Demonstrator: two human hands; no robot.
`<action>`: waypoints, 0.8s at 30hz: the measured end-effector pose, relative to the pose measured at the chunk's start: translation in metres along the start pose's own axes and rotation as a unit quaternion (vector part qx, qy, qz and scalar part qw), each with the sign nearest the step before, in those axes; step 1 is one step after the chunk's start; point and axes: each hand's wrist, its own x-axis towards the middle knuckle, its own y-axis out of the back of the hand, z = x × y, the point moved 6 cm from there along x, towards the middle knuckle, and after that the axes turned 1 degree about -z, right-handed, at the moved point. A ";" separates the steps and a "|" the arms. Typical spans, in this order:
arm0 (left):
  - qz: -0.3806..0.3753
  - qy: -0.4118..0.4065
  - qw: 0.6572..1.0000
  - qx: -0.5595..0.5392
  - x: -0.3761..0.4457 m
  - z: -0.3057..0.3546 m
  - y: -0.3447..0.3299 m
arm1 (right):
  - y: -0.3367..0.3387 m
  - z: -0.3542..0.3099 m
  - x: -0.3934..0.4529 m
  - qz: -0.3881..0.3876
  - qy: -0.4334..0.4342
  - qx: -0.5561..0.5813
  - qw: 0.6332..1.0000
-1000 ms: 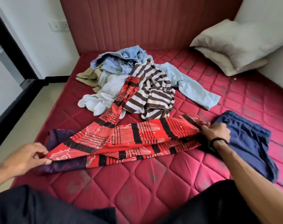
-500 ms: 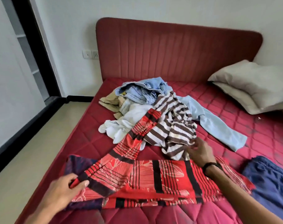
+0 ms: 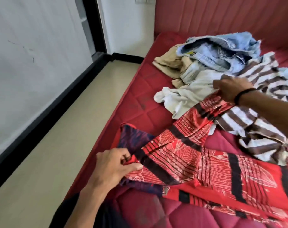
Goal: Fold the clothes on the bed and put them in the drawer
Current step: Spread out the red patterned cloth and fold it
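A long red cloth with black bands and white line print (image 3: 186, 155) lies across the red quilted mattress (image 3: 149, 99). My left hand (image 3: 113, 168) pinches its near corner at the bed's left edge. My right hand (image 3: 230, 89), a black band on the wrist, grips the cloth's far end where it runs up into the pile. That pile holds a brown-and-white striped shirt (image 3: 261, 116), a white garment (image 3: 182, 96), a khaki piece (image 3: 169, 63) and blue denim (image 3: 222, 46). A dark purple patterned cloth (image 3: 131, 137) lies under the red one.
The padded red headboard (image 3: 222, 15) stands at the back. A beige floor (image 3: 58, 145) runs along the bed's left side, bounded by a white wall with a black skirting (image 3: 41, 116). No drawer is in view.
My right hand has moved from the red cloth's right end up to its far end in the pile. My view has swung left, so the pillows and blue shorts are out of frame.
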 end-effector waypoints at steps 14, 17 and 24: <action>-0.066 -0.050 0.992 0.099 -0.022 0.016 0.000 | 0.052 0.103 -0.218 0.269 -0.126 0.175 0.939; -0.090 -0.050 0.976 0.190 -0.021 0.017 -0.008 | 0.003 0.105 -0.304 0.204 -0.138 0.165 0.955; -0.288 0.021 0.904 0.317 -0.022 0.060 -0.015 | -0.092 0.088 -0.404 -0.048 -0.182 0.224 0.956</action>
